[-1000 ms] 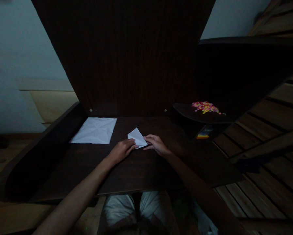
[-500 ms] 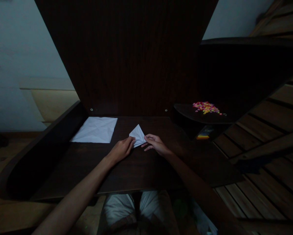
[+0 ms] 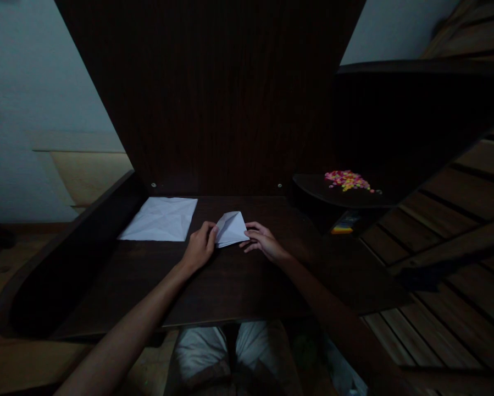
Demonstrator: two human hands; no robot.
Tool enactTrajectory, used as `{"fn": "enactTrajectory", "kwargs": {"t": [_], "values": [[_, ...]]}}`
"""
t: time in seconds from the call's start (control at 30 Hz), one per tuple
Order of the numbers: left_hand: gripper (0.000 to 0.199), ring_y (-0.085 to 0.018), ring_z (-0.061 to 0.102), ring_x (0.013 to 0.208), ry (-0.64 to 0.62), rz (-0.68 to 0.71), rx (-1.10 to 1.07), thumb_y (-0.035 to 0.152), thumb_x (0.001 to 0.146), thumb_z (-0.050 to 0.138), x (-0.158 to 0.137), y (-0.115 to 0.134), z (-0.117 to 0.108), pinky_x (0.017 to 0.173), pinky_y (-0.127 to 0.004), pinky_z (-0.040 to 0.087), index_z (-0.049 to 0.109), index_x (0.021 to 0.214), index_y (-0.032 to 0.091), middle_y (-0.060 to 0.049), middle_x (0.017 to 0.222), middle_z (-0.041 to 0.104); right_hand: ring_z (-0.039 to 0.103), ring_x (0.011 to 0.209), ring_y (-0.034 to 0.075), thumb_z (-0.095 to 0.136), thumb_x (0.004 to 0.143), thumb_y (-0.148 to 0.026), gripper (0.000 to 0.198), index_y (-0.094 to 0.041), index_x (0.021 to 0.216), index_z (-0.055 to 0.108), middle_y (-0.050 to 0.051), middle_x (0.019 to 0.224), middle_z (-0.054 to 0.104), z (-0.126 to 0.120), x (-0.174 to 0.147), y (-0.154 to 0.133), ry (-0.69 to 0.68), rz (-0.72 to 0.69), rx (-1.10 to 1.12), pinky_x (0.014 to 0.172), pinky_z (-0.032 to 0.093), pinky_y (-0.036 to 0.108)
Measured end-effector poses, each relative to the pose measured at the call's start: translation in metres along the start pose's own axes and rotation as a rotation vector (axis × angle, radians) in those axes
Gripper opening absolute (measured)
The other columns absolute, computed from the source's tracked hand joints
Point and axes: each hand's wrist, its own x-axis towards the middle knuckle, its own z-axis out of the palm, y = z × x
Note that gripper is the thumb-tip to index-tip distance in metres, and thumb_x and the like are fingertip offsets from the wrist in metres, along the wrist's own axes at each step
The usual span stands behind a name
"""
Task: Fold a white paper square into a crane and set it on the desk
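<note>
Right of the flat, creased white paper sheet on the dark brown wooden table is a small folded white paper, its layers slightly apart along the near edge. My left hand pinches its left side between thumb and fingers; my right hand grips its right corner. Uneven pulling could make those layers slip out of line, I judge, and pressing them askew could leave a crooked crease. Farther right of the sheet, a blue-and-yellow printed item carries no writing I can read.
</note>
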Motion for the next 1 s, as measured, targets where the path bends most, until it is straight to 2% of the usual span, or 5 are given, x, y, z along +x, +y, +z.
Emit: {"fn": "enactTrajectory", "kwargs": {"t": [0.1,0.23,0.47,0.63,1.0], "values": [[0.025,-0.017,0.060,0.066,0.041,-0.061,-0.020,0.039,0.094,0.040,0.001,-0.001,0.000,0.062,-0.026,0.042,0.055,0.096,0.019,-0.002,0.077,0.063,0.070,0.063,0.018,0.067,0.076,-0.025,0.031,-0.020,0.103,0.052,0.001,0.078,0.066,0.001,-0.001,-0.001,-0.011,0.013,0.001,0.050,0.057,0.026],[0.026,-0.017,0.058,0.062,0.065,-0.095,-0.060,0.041,0.093,0.040,0.002,-0.003,0.000,0.060,-0.026,0.040,0.056,0.093,0.020,0.000,0.072,0.061,0.069,0.061,0.017,0.068,0.077,-0.033,0.031,-0.019,0.101,0.054,0.001,0.080,0.064,0.003,-0.002,-0.001,-0.065,0.013,-0.023,0.049,0.056,0.025],[0.026,-0.017,0.056,0.066,0.114,-0.151,-0.165,0.043,0.090,0.042,0.005,-0.008,0.001,0.063,-0.027,0.041,0.054,0.088,0.020,0.000,0.071,0.058,0.068,0.061,0.016,0.076,0.070,-0.042,0.042,-0.019,0.097,0.054,0.000,0.076,0.063,-0.001,0.001,0.005,-0.130,-0.013,-0.061,0.048,0.055,0.024],[0.026,-0.017,0.053,0.065,0.143,-0.227,-0.217,0.043,0.088,0.044,0.008,-0.014,0.002,0.064,-0.027,0.041,0.054,0.086,0.020,0.001,0.068,0.054,0.067,0.060,0.015,0.076,0.069,-0.045,0.044,-0.019,0.099,0.055,0.000,0.078,0.064,-0.002,0.001,0.006,-0.123,-0.040,-0.060,0.048,0.054,0.024],[0.026,-0.015,0.050,0.065,0.170,-0.288,-0.329,0.044,0.086,0.047,0.009,-0.023,0.004,0.064,-0.026,0.040,0.054,0.085,0.019,0.002,0.069,0.051,0.067,0.060,0.016,0.077,0.067,-0.045,0.047,-0.018,0.099,0.055,-0.001,0.075,0.063,-0.001,-0.002,0.002,-0.129,-0.042,-0.057,0.047,0.054,0.024]]}}
